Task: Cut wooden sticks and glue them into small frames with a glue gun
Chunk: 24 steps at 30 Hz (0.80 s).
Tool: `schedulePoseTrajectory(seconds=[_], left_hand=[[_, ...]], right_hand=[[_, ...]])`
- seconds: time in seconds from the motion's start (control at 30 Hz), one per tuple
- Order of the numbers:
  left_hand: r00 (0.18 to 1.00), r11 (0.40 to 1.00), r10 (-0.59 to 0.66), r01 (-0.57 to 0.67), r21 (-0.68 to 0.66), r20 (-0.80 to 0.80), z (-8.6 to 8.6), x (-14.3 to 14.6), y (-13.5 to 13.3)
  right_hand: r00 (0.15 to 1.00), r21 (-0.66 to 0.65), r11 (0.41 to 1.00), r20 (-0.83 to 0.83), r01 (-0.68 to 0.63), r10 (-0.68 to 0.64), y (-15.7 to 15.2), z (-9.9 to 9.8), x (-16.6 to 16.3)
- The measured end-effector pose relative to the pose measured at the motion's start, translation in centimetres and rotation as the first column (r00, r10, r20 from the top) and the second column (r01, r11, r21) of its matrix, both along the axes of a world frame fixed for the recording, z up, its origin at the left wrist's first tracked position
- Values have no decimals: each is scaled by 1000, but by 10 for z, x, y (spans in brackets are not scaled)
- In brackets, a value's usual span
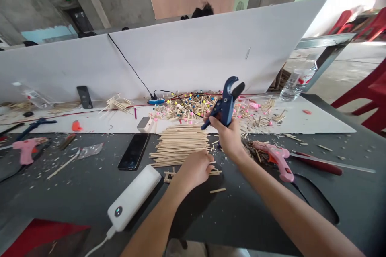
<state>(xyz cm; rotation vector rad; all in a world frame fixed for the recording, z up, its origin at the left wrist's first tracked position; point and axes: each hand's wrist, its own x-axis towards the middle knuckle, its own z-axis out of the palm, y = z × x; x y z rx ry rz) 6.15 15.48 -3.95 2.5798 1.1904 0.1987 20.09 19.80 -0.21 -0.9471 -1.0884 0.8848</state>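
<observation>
My right hand (230,138) is wrapped round the handles of a blue pipe cutter (227,106), held upright with its dark blade and hooked jaw at the top. Lower down and to the left, my left hand (193,170) is closed, its fingertips pinched together. A pale stick end pokes out beside those fingertips. Just behind this hand lies a wide bundle of thin wooden sticks (181,144), side by side on the dark table. Under the left hand a small stick frame (169,176) shows in part. A short cut stick (217,190) lies in front.
Pink glue guns lie at right (280,160) and far left (27,148). A black phone (133,151) and a white power bank (134,196) are left of the sticks. Behind is a pile of sticks with coloured balls (187,106), before a white partition (181,60).
</observation>
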Motion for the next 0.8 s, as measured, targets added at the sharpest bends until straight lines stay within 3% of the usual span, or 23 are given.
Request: schedulePoseTrajectory(seconds=[0.17,0.33,0.47,0.63,0.8], left_hand=[[998,998,-58,59,-38,41,-4,10,-3],[996,1000,19,-18,-12,93,-4,3,4],[990,997,63,-58,-43,127,0,-4,7],[992,993,34,-21,-113,121,3,0,3],[992,977,39,-12,-213,124,2,5,2]], right_hand=[[996,-38,996,34,-82,84,-11,-2,0],[984,-85,996,179,25,-9,-24,-1,55],[966,-144,978,229,153,-117,-34,-14,88],[975,-226,956,164,188,-153,-39,-32,103],[976,-222,964,189,148,-106,-44,-26,107]])
